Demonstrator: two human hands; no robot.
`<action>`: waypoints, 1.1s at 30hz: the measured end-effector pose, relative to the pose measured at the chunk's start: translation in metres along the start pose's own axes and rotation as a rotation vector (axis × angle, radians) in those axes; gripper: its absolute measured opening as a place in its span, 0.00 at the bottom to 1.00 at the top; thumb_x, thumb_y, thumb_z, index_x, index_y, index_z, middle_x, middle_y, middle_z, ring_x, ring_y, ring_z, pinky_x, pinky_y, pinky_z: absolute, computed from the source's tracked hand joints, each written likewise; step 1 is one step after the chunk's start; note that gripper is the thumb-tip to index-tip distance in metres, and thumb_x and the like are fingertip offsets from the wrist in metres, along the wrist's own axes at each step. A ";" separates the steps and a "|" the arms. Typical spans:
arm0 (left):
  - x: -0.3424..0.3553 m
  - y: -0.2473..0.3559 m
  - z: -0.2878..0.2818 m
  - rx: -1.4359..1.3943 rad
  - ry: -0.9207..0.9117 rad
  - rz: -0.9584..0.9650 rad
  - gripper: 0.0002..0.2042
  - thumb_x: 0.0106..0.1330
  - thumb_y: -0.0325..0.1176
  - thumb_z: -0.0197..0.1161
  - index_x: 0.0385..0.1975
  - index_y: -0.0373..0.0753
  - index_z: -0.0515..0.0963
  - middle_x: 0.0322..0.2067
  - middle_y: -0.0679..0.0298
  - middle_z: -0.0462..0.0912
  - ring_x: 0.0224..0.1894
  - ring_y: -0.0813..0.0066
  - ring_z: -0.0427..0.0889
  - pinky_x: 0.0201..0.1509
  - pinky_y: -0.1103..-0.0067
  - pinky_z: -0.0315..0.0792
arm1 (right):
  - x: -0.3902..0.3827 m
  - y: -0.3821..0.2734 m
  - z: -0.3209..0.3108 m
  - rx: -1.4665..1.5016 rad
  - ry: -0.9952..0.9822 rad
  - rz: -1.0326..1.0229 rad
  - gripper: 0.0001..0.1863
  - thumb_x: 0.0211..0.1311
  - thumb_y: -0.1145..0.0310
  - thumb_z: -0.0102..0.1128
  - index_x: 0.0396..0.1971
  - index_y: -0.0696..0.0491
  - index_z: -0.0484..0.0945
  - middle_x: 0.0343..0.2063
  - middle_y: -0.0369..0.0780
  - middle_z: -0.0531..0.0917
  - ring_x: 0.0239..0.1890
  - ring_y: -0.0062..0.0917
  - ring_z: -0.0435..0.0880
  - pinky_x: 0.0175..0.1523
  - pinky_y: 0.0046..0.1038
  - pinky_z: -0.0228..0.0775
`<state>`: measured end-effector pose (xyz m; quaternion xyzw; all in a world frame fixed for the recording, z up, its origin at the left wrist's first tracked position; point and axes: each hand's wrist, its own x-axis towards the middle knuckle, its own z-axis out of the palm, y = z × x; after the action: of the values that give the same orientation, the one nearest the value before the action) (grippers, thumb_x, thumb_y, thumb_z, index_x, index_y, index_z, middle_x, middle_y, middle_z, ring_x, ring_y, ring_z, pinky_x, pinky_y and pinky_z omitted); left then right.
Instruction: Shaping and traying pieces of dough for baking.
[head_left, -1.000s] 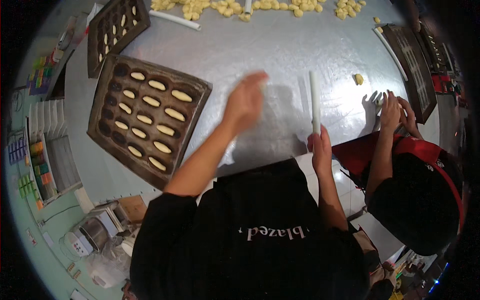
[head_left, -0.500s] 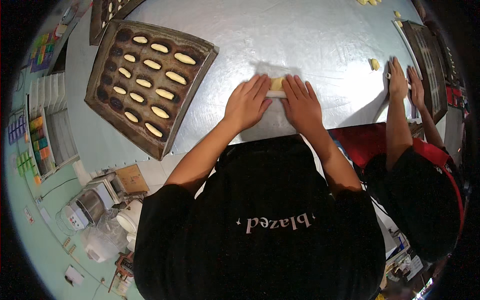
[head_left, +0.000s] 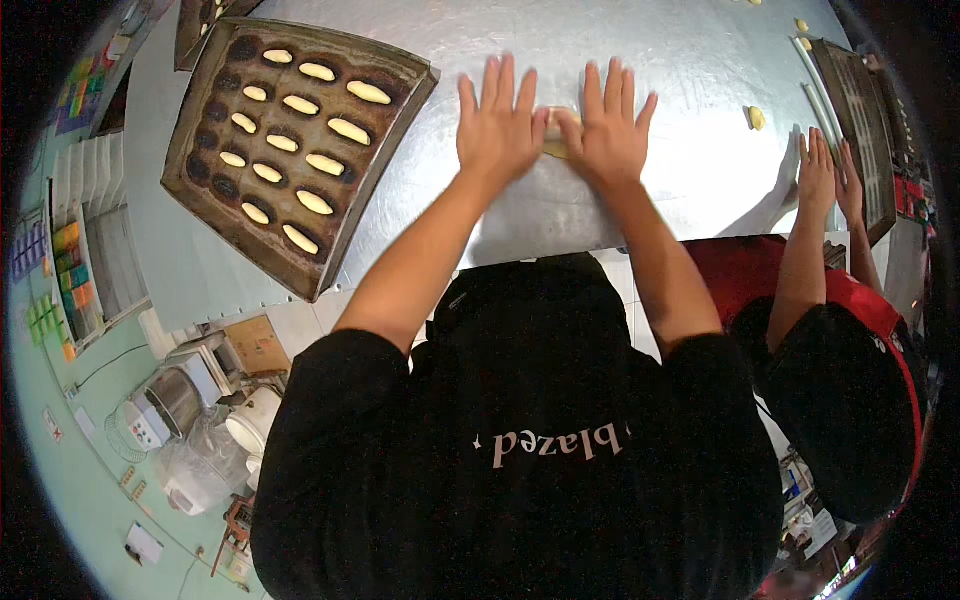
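Pale dough piece [head_left: 553, 135] under both hands

Left hand [head_left: 497, 128] and right hand [head_left: 606, 137] press flat on dough piece [head_left: 556, 135] beside baking tray [head_left: 215, 225].

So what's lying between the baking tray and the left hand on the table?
Nothing: in the head view only bare metal table shows between the tray and the left hand, which rests flat on the dough beside the right hand.
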<state>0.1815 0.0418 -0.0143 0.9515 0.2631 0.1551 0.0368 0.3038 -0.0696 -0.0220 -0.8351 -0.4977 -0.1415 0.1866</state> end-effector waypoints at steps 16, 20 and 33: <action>-0.067 0.005 -0.025 -0.526 0.004 -0.027 0.20 0.55 0.37 0.66 0.49 0.41 0.77 0.49 0.60 0.77 0.53 0.61 0.73 0.57 0.67 0.62 | 0.028 0.015 -0.017 0.044 0.082 -0.093 0.18 0.61 0.72 0.55 0.52 0.58 0.76 0.47 0.51 0.78 0.49 0.46 0.76 0.54 0.38 0.70; -0.024 -0.010 -0.010 -0.398 -0.123 0.033 0.46 0.45 0.55 0.72 0.63 0.37 0.62 0.64 0.52 0.63 0.67 0.55 0.60 0.68 0.59 0.51 | -0.002 -0.010 0.000 0.507 -0.155 0.125 0.23 0.65 0.61 0.52 0.56 0.58 0.71 0.58 0.53 0.70 0.62 0.47 0.66 0.65 0.45 0.58; -0.090 0.004 -0.032 -0.302 -0.292 0.304 0.54 0.49 0.70 0.60 0.67 0.31 0.55 0.69 0.48 0.53 0.73 0.55 0.50 0.73 0.54 0.40 | -0.080 -0.048 -0.040 0.108 -0.359 -0.062 0.37 0.65 0.50 0.50 0.67 0.58 0.58 0.69 0.51 0.55 0.72 0.43 0.52 0.71 0.50 0.41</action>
<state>0.1001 -0.0080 -0.0080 0.9762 0.0828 0.0572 0.1923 0.2222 -0.1293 -0.0125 -0.8201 -0.5553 0.0310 0.1348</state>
